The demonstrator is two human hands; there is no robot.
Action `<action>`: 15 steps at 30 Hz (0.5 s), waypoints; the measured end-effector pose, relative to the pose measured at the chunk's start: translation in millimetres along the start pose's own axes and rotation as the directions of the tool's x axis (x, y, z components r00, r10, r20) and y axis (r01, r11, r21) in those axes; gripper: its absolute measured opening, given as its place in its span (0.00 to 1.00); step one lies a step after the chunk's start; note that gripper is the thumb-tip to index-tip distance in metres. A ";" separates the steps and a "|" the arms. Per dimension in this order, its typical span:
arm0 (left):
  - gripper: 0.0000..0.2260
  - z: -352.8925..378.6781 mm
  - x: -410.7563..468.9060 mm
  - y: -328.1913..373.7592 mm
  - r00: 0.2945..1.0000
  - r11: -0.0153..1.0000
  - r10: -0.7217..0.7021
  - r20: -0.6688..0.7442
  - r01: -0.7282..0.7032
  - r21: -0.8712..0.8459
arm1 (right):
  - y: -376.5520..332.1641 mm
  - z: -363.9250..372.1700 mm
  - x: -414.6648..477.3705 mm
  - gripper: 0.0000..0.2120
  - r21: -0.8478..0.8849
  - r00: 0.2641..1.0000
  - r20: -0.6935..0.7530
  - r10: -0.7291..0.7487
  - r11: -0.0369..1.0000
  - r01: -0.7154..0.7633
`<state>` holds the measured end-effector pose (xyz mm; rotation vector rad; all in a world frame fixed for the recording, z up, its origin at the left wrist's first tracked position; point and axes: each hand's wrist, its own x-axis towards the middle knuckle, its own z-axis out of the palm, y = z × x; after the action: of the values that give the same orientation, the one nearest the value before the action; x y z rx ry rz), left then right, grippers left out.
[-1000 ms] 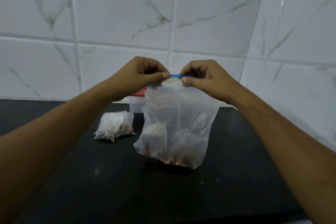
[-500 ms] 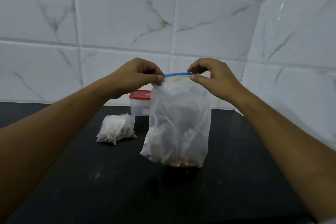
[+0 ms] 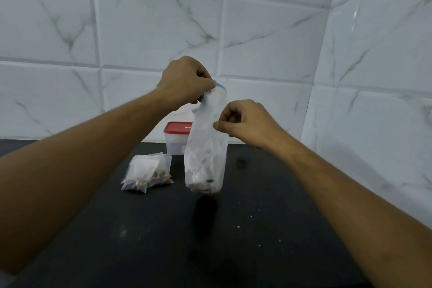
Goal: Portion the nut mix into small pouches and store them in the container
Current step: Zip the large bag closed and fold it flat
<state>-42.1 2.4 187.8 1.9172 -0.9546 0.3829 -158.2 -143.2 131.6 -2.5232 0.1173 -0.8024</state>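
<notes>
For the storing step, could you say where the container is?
Head view: the container sits mid-frame against the tiled wall, behind the pouches and the held bag.

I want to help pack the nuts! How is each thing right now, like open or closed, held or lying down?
Big bag: hanging above the counter, nuts at its bottom; zip unclear.
Left hand: pinches the bag's blue top.
Right hand: fingers curled at the bag's side; grip unclear.
Small pouches: filled, lying together on the counter.
Container: closed, red lid on, behind the bag.
</notes>
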 end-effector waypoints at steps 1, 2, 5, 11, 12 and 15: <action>0.06 0.6 0.3 0.7 1.000 1.000 -0.003 -0.010 0.003 0.011 | 1.3 1.0 -0.4 0.11 0.028 1.000 0.008 0.013 1.000 -0.013; 0.06 1.2 0.4 1.6 1.000 1.000 -0.007 -0.027 0.008 0.022 | 1.2 1.8 -0.6 0.14 0.057 1.000 0.013 0.028 0.998 -0.029; 0.07 5.7 -1.6 5.5 0.998 0.998 -0.014 -0.063 0.018 0.059 | -2.4 4.9 -2.5 0.24 0.103 0.996 0.041 0.077 0.991 -0.080; 0.07 5.2 1.4 4.7 1.000 0.996 -0.010 -0.017 0.012 0.091 | 15.4 7.0 1.5 0.05 -0.024 1.000 -0.003 0.011 1.000 -0.011; 0.07 2.7 3.0 2.8 1.000 0.995 -0.006 -0.008 0.006 0.095 | 19.1 3.9 1.1 0.06 -0.006 1.000 -0.008 0.024 1.000 -0.024; 0.07 1.1 5.9 -1.6 0.999 0.998 -0.010 0.041 0.007 0.061 | 28.5 -5.1 -0.7 0.06 0.049 0.999 -0.015 0.047 0.998 -0.047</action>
<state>-37.1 -0.9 189.9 1.9908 -0.9717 0.3725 -159.9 -170.3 121.3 -2.4599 0.1604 -0.7981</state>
